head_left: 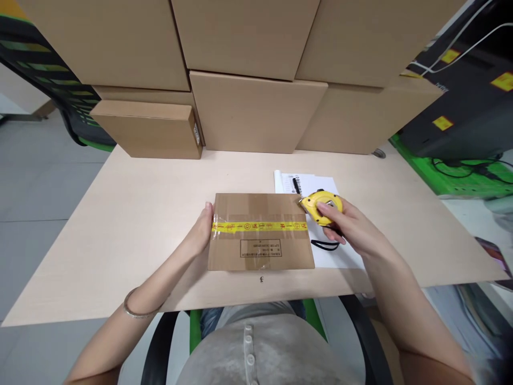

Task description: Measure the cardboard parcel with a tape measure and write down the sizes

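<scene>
A brown cardboard box (228,258) with yellow printed tape (260,226) across it lies near the front of the table. My left hand (201,229) is against the box's left side, its fingers partly hidden behind the edge. In my right hand (347,223) is a yellow tape measure (316,202), with the thumb on its side. The front end of the tape measure meets the box's far right corner. A black wrist strap (325,245) hangs from it over white paper (336,260).
Large cardboard boxes (256,112) are stacked along the back of the table (152,214), with a smaller box (152,131) at the left. A black pen (296,185) lies on the paper. A dark machine (460,117) stands right, on a green surface (452,179).
</scene>
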Motion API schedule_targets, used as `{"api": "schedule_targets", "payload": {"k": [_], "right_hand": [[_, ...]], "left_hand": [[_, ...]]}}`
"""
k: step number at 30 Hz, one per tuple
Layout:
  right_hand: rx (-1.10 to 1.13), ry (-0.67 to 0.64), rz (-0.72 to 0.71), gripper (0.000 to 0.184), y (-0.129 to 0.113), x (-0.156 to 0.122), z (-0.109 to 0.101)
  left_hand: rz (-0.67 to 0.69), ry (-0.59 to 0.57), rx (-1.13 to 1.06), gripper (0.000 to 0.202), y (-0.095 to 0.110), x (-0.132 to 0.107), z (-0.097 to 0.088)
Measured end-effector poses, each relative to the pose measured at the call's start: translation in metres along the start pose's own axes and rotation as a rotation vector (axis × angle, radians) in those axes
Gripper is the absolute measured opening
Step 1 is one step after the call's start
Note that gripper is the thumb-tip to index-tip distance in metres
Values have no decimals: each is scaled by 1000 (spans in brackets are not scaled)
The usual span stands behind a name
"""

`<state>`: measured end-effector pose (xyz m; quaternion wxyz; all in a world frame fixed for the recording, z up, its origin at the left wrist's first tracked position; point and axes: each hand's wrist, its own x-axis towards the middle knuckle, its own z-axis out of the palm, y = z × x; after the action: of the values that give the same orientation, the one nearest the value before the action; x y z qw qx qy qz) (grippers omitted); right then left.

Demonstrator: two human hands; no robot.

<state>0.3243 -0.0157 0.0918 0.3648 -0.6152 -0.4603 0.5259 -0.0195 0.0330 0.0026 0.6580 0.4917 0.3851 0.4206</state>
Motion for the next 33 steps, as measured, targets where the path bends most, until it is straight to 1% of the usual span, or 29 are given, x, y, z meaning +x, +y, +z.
{"api": "schedule_targets", "payload": {"k": [3, 5, 7, 9, 11, 13, 15, 16, 17, 19, 20, 21, 22, 23, 25, 26, 28, 30, 31, 33], "right_hand": [[11, 42, -82, 42, -5, -24, -2], [5, 43, -117, 40, -7, -38, -6], [16, 47, -135, 39, -3, -49, -8], [30, 49, -139, 39, 5, -56, -10], [33, 21, -121, 38, 16, -62, -12], [17, -23, -86, 34, 26, -68, -17], [-10, -4, -101, 31, 32, -74, -27], [-25, 37, -143, 31, 31, -75, -32], [-40, 99, -216, 32, 28, -76, -36], [-118, 219, -410, 35, 14, -70, -37], [-181, 254, -518, 37, 3, -65, -33], [-272, 255, -608, 40, -9, -56, -26], [-356, 221, -693, 46, -22, -47, -15], [-407, 138, -776, 49, -35, -36, -1], [-484, -144, -819, 46, -61, -13, 32], [-539, -265, -831, 44, -71, -3, 49], [-630, -409, -836, 40, -88, 13, 79], [-692, -488, -844, 36, -97, 22, 100], [-712, -509, -850, 35, -99, 24, 107], [-744, -522, -863, 32, -99, 25, 112]], "left_hand": [[42, 64, 59, 82, 16, -4, 8], [108, 109, 67, 80, 24, -6, 13], [182, 127, 59, 76, 26, -8, 19], [241, 131, 90, 68, 23, -10, 22], [282, 122, 161, 60, 17, -11, 22], [317, 95, 216, 58, 11, -12, 20], [349, 64, 236, 58, 7, -12, 16], [365, 51, 248, 58, 6, -12, 14], [380, 41, 265, 59, 6, -12, 12], [419, 27, 294, 58, 7, -10, 11], [437, 24, 289, 56, 7, -8, 11], [451, 25, 265, 55, 8, -6, 12], [457, 29, 222, 54, 7, -4, 15], [457, 36, 167, 54, 7, -3, 17], [442, 62, 54, 53, 4, 0, 24], [430, 82, 11, 52, 2, 0, 27], [386, 129, -53, 52, -1, 1, 30], [324, 165, -103, 52, -3, 1, 30], [303, 168, -122, 51, -3, 1, 28], [317, 151, -129, 47, -3, 2, 25]]}}
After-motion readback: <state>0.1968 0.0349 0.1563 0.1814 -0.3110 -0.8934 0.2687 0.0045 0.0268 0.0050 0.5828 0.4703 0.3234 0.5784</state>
